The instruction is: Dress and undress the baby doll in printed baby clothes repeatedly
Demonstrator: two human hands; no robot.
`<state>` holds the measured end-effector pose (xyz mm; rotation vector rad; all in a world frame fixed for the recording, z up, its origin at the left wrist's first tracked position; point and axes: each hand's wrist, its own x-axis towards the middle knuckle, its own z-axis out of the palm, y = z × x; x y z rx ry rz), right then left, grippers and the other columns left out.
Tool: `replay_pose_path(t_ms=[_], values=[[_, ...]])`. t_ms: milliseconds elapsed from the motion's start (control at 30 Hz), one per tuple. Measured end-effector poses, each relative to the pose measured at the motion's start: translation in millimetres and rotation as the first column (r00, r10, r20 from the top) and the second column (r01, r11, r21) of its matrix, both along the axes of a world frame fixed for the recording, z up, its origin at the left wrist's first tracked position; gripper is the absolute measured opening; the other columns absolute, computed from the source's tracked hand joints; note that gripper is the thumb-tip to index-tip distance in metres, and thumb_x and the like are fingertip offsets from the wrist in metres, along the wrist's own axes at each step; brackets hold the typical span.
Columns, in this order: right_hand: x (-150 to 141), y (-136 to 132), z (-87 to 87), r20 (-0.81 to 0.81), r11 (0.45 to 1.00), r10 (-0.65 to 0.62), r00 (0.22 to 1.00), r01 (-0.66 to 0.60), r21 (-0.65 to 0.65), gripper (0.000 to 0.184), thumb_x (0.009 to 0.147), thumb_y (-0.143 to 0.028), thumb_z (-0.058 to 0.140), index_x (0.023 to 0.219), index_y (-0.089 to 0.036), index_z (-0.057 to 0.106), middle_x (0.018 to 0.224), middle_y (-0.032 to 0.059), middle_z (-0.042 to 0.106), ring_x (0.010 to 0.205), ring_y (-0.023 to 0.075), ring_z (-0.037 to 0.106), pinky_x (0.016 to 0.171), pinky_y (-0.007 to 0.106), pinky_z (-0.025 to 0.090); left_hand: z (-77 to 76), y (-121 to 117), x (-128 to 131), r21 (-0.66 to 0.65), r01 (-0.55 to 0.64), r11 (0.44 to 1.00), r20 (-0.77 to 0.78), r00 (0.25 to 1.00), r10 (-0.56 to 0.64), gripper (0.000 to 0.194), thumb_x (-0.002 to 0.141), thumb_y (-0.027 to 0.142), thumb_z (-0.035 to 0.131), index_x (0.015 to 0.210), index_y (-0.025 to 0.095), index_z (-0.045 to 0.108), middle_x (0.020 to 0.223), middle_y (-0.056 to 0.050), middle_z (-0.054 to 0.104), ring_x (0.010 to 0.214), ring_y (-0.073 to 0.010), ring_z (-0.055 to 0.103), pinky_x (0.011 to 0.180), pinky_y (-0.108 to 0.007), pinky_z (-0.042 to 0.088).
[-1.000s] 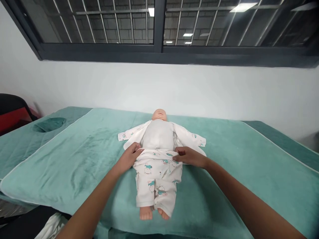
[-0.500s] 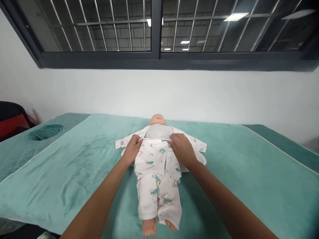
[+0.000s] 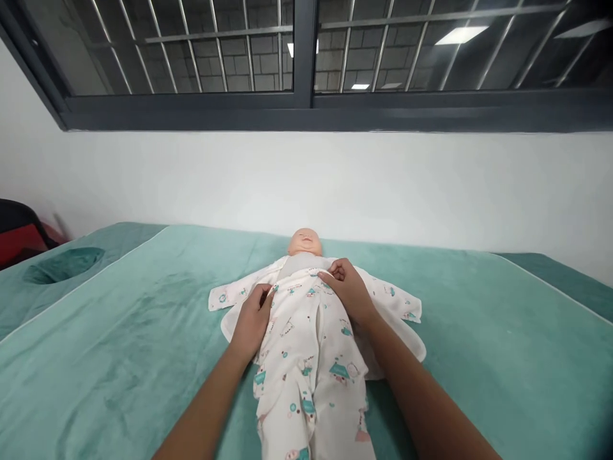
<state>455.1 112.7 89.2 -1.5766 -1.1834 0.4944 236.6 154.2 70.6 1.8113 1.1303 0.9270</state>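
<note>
A baby doll lies on its back, its head toward the wall. White printed baby pants cover its legs and reach up its belly, with a lengthwise fold down the front. Under it an open white printed jacket is spread, sleeves out to both sides; the grey-white torso shows above the waistband. At the left side of the waist, my left hand pinches the pants' edge. My right hand has curled fingers, with the thumb side on the waistband at the upper right. The doll's feet are out of view.
A green padded cover spreads under the doll, with a round hollow at its left. Behind stands a white wall below a dark-framed barred window. A black and red item sits at the left edge.
The view has come closer, and the doll's feet have dropped out of it. The waistband, stretched straight between both hands before, now lies looser and curved on the belly.
</note>
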Motion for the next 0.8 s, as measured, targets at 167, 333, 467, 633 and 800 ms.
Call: replay_pose_path(t_ms=[167,333,467,633,800], values=[[-2,-6,-2.1,-0.114,0.999,0.026,0.993,-0.023,0.026,0.033,0.076,-0.049,0.065,0.075,-0.022,0.045,0.065,-0.0053,0.039,0.062,0.0133,0.039,0.059,0.027,0.032,15.7,12,3,0.138,0.076,0.988,-0.14,0.989,-0.057,0.028,0.091,0.047,0.041,0.085,0.022,0.053,0.085,-0.001,0.059,0.081,-0.0196,0.054,0.074,-0.031,0.04],[3,-4,1.1,0.063,0.996,0.067,0.996,-0.07,0.053,0.029,0.083,-0.046,0.057,0.07,-0.022,0.05,0.075,-0.0012,0.049,0.073,0.0165,0.046,0.07,0.03,0.037,33.8,34,15,0.32,0.252,0.914,-0.359,0.924,-0.129,0.027,0.092,0.041,0.038,0.077,0.022,0.051,0.079,-0.002,0.057,0.073,-0.019,0.053,0.068,-0.031,0.037],[8,1,1.8,0.191,0.993,0.081,0.978,-0.096,0.069,0.022,0.085,-0.04,0.054,0.073,-0.022,0.057,0.093,0.0031,0.057,0.09,0.0195,0.051,0.082,0.033,0.038,26.6,44,26,0.243,0.053,0.969,-0.289,0.957,0.02,0.029,0.093,0.042,0.032,0.08,0.023,0.049,0.064,0.001,0.056,0.062,-0.0181,0.051,0.06,-0.029,0.035],[8,7,0.4,0.108,0.999,0.011,0.994,-0.007,-0.038,0.026,0.08,-0.045,0.059,0.071,-0.022,0.053,0.081,0.0008,0.058,0.082,0.0197,0.052,0.076,0.033,0.039,10.3,44,30,0.163,-0.027,0.986,-0.094,0.995,0.043,0.027,0.088,0.045,0.044,0.075,0.022,0.05,0.074,0.002,0.06,0.07,-0.0167,0.054,0.066,-0.027,0.038],[2,-5,-3.0,0.06,0.991,-0.133,0.989,0.13,0.038,0.028,0.076,-0.047,0.064,0.074,-0.022,0.05,0.074,-0.0006,0.052,0.071,0.0173,0.048,0.066,0.03,0.038,15.3,29,13,0.014,-0.033,0.999,-0.045,0.998,0.033,0.03,0.084,0.049,0.05,0.071,0.021,0.047,0.071,0.003,0.054,0.068,-0.0157,0.049,0.065,-0.027,0.039]])
